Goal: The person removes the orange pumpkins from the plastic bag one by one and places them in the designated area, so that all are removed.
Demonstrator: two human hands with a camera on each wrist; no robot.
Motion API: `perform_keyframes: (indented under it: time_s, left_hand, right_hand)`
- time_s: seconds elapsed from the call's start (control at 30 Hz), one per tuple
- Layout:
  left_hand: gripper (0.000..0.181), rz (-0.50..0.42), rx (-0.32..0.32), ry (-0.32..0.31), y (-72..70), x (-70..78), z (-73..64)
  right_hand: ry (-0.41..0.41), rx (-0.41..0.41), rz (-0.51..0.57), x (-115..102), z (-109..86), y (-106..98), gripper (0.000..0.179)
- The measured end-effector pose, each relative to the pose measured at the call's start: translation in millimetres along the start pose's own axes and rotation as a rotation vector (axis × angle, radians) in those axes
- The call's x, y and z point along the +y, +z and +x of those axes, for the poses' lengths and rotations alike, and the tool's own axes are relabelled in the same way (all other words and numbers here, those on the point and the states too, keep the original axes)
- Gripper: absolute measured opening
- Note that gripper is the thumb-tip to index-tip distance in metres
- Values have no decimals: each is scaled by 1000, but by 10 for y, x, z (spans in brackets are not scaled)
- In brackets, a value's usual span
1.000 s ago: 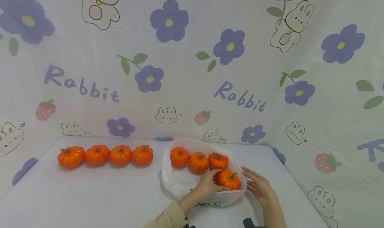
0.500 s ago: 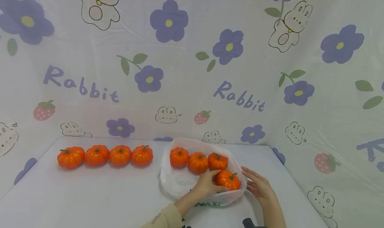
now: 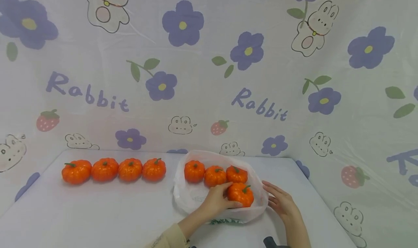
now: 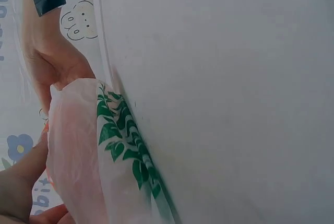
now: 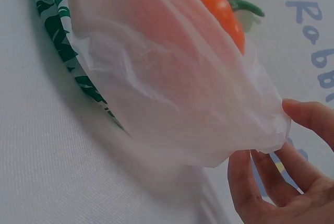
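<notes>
In the head view, my left hand [image 3: 217, 199] grips a small orange pumpkin [image 3: 242, 195] with a green stem. That pumpkin is inside a white plastic bag [image 3: 192, 203], whose mouth lies open. Behind it sit three more pumpkins [image 3: 195, 172] in the bag. On the right, the fingers of my right hand [image 3: 284, 204] touch the bag's outer side. The right wrist view shows these fingers spread about a corner of the bag, some tips hidden behind the plastic. In the left wrist view, green leaf print [image 4: 120, 135] marks the bag's front, and the wall hides most of the pumpkin.
Left of the bag, several orange pumpkins [image 3: 130, 170] stand in a row on the white table [image 3: 114, 211]. A patterned curtain [image 3: 202, 103] with rabbits and flowers hangs behind the table and along its sides. A dark object [image 3: 270, 242] shows at the bottom edge.
My left hand has shifted slightly left with the gripped pumpkin, away from the bag's right wall. The right hand stays at the bag's side. The row of pumpkins stands as before.
</notes>
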State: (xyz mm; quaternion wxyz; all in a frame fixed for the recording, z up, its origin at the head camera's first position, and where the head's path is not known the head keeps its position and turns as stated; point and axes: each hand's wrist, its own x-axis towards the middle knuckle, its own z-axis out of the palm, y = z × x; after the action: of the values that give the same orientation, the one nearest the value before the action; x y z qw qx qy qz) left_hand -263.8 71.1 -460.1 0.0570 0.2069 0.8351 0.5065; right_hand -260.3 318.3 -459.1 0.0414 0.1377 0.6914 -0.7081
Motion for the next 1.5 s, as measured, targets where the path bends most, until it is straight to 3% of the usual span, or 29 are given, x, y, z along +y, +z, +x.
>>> perform_keyframes:
  time_s: [0.37,0.63,0.83,1.13,1.5]
  left_hand:
    - [76,-53,31,-52,-292,-82,-76]
    - [78,-134,8,-102,-564,-200,-143]
    - [76,-132,18,-91,-728,-299,-200]
    - [79,-143,18,-148,-950,-326,-339]
    - [79,-126,104,-202,-1291,-394,-512]
  right_hand:
    - [2,6,-6,-2,18,28,55]
    - [4,12,-16,-17,10,38,56]
    - [7,18,-13,-15,0,38,55]
    - [13,17,-15,5,-1,27,57]
    - [17,13,-14,-9,-3,15,55]
